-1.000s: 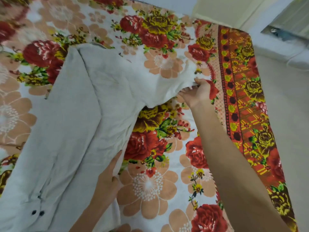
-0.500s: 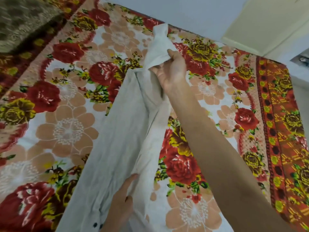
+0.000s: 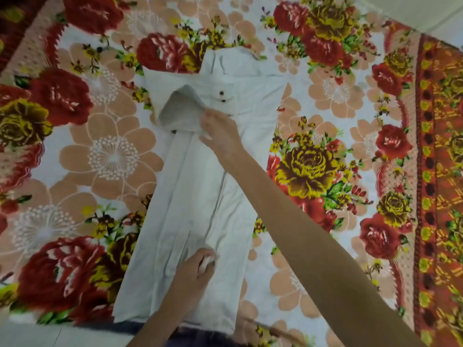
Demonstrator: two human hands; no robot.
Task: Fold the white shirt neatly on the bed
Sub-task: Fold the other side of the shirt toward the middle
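Note:
The white shirt (image 3: 193,204) lies lengthwise on the floral bed sheet (image 3: 333,96), folded into a narrow strip with its far end toward the top of the view. A sleeve is laid back over the body, its open cuff (image 3: 180,111) next to two dark buttons (image 3: 222,96). My right hand (image 3: 220,134) reaches across from the right, fingers and thumb pinching the sleeve just beside the cuff. My left hand (image 3: 195,274) rests on the lower middle of the shirt with a bit of white cloth bunched between its fingers.
The sheet's red and orange patterned border (image 3: 431,171) runs down the right side. A pale wall or floor (image 3: 446,11) shows at the top right corner. The near edge of the bed (image 3: 62,329) runs along the bottom left.
The shirt's right side and sleeve, lifted and carried leftward by my right hand, now lie folded over the body. The shirt lies flat as a narrow strip, and the view looks straight down.

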